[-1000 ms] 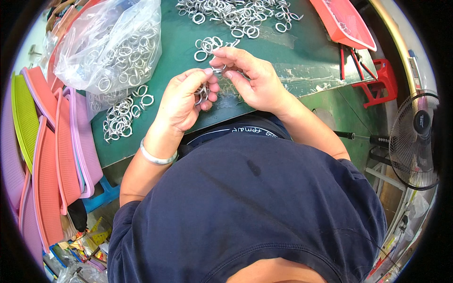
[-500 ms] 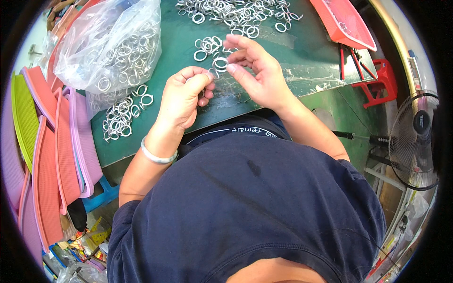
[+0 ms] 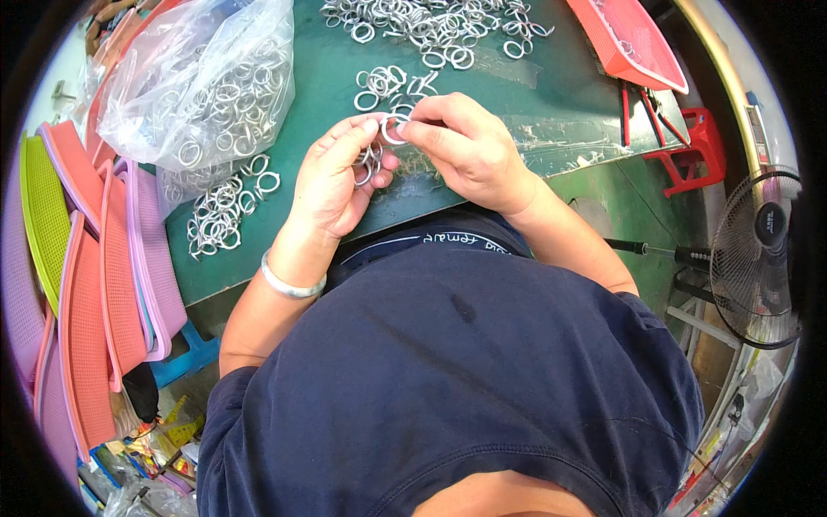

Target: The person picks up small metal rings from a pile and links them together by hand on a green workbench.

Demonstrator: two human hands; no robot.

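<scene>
Both hands meet just above the near edge of the green table (image 3: 327,103). The right hand (image 3: 469,155) pinches a single metal ring (image 3: 394,129) between thumb and fingertips, and the left hand (image 3: 336,177) meets it there, forefinger touching the same ring — the ring sits right between the two hands. The left hand also curls around a small bunch of rings (image 3: 369,165) tucked against its palm. A silver bracelet (image 3: 291,284) circles the left wrist. Beyond the hands, a small cluster of rings (image 3: 388,84) lies on the table, with a bigger heap (image 3: 439,21) farther back. To the left sits a clear plastic bag of rings (image 3: 202,82), a loose pile (image 3: 226,211) just beside it — and stacked mesh trays (image 3: 86,276) lean at the table's left side.
</scene>
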